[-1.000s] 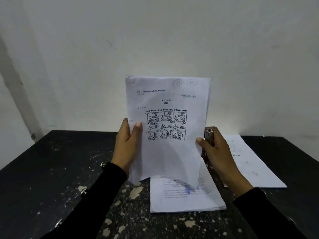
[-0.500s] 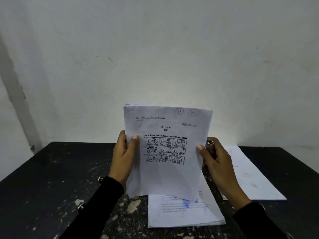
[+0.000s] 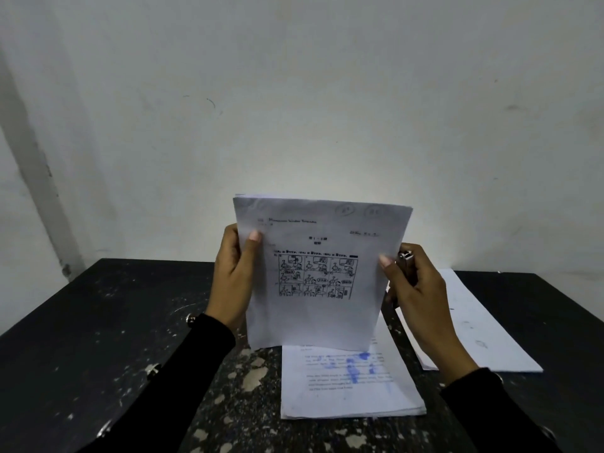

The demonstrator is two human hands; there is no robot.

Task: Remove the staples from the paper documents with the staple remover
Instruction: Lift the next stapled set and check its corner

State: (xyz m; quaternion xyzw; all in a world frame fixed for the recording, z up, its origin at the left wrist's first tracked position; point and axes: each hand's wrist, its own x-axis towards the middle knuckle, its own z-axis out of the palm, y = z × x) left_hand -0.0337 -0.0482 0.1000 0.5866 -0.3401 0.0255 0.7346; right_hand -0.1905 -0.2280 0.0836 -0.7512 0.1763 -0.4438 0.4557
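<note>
A stapled document (image 3: 322, 273) with a comic grid is held upright above the dark, chipped surface (image 3: 98, 338), near the middle. The left hand (image 3: 233, 276) pinches its left edge, thumb in front. The right hand (image 3: 413, 289) pinches the right edge while also gripping the metal staple remover (image 3: 407, 258). Below lies a blue-stained paper stack (image 3: 349, 384); another sheet (image 3: 474, 325) lies right, partly hidden behind the right wrist.

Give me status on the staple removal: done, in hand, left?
Done: unclear; two paper stacks lie on the black table, staples not discernible. In hand: left hand and right hand hold a comic-printed document upright; right also grips the staple remover. Left: this document's staple.
</note>
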